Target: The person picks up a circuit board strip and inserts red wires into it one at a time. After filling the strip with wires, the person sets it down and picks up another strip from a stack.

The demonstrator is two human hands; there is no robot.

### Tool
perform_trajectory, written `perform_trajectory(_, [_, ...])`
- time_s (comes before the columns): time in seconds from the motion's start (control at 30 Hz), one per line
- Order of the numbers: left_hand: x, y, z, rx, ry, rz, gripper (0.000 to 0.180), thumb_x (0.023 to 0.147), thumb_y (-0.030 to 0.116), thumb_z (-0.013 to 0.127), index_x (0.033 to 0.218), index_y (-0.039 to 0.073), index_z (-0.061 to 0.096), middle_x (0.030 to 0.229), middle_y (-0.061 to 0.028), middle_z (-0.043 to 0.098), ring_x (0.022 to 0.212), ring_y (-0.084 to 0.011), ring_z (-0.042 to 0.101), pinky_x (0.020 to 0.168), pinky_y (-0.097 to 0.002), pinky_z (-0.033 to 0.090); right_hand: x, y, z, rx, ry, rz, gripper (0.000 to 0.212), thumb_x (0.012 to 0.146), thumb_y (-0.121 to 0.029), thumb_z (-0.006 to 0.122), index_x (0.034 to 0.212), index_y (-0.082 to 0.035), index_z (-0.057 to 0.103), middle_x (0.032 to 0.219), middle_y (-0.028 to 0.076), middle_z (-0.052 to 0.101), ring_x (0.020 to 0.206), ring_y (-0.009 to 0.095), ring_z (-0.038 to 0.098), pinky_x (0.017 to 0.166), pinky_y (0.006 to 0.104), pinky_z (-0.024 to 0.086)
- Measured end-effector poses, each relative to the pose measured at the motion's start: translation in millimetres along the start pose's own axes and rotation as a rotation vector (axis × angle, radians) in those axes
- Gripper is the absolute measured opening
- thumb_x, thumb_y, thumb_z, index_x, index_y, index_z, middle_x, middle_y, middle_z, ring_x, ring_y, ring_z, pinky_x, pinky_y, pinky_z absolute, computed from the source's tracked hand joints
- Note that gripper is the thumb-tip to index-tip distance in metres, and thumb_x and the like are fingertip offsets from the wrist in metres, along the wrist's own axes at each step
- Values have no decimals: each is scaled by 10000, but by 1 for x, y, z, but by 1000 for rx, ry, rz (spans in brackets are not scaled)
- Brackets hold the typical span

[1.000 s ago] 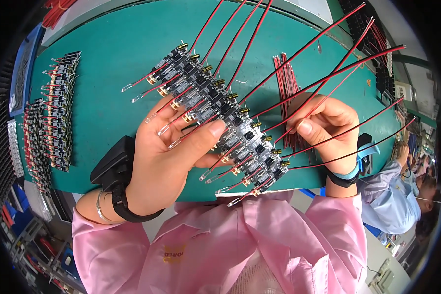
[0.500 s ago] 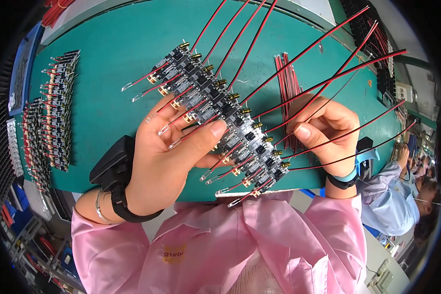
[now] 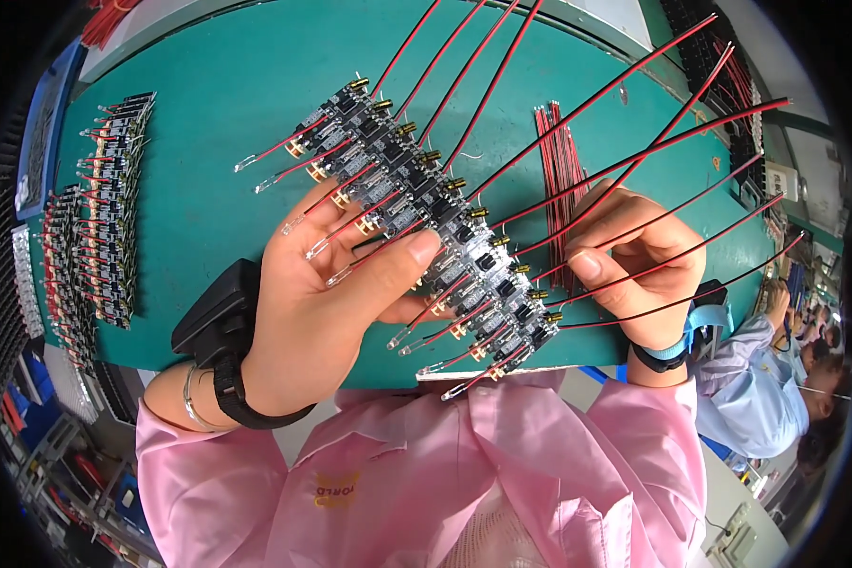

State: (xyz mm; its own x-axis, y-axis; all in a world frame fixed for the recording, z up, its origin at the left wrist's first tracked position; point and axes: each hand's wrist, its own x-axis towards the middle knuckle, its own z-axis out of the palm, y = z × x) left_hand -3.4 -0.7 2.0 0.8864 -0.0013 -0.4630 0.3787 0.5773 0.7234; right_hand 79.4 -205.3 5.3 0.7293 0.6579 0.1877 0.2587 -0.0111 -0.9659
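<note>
My left hand [image 3: 314, 308] is closed around a long panel of small black circuit boards [image 3: 431, 199], its thumb pressing on the top face. The panel is tilted, running from upper left to lower right. Short red leads with clear-tipped LEDs [image 3: 324, 248] stick out along its near-left edge. Long red-and-black wires [image 3: 502, 71] fan out from the other edge, up and to the right. By the panel's lower right half, my right hand [image 3: 646, 260] has thumb and forefinger pinched on one red-and-black wire [image 3: 715, 182]. Where that wire passes between the fingers is partly hidden.
A bundle of red-and-black wires [image 3: 560, 180] lies on the green mat [image 3: 227, 85] behind my right hand. More wired board panels [image 3: 114, 213] lie at the left. A blue tray [image 3: 47, 123] is at the far left. A co-worker in light blue [image 3: 757, 398] sits at the right.
My right hand has shifted slightly right and down. The wire in its fingers has swung from pointing steeply upward to lying lower and to the right. The left hand and the panel have hardly moved.
</note>
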Motion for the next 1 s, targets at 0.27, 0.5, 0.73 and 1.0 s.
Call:
perform_trajectory(0.27, [1, 1, 2, -18, 12, -10, 312, 763, -11, 554, 1048, -1, 427, 957, -77, 540, 820, -149, 574, 619, -296, 546, 4, 2, -1, -184, -13, -194, 119, 620, 50, 661, 723, 38, 603, 678, 96, 589, 621, 191, 535, 554, 287, 405])
perform_trajectory(0.5, [1, 0, 2, 18, 27, -14, 317, 761, -15, 555, 1050, -7, 424, 956, -80, 537, 827, -151, 573, 617, -296, 548, 5, 0, -2, -226, -36, -189, 134, 600, 27, 681, 712, 43, 609, 669, 100, 600, 619, 202, 545, 547, 296, 417])
perform_trajectory(0.73, [1, 0, 1, 9, 24, -17, 323, 759, -15, 560, 1052, -7, 424, 962, -79, 535, 833, -149, 572, 615, -291, 547, 5, -1, -2, -244, -46, -189, 136, 595, 12, 693, 699, 41, 612, 657, 91, 597, 604, 199, 542, 537, 292, 419])
perform_trajectory(1.0, [1, 0, 1, 27, 18, -24, 334, 757, -23, 559, 1060, -2, 422, 972, -76, 534, 848, -148, 567, 617, -291, 547, 6, -1, -3, -269, -78, -211, 138, 589, 14, 695, 696, 38, 612, 653, 87, 592, 595, 201, 538, 533, 291, 414])
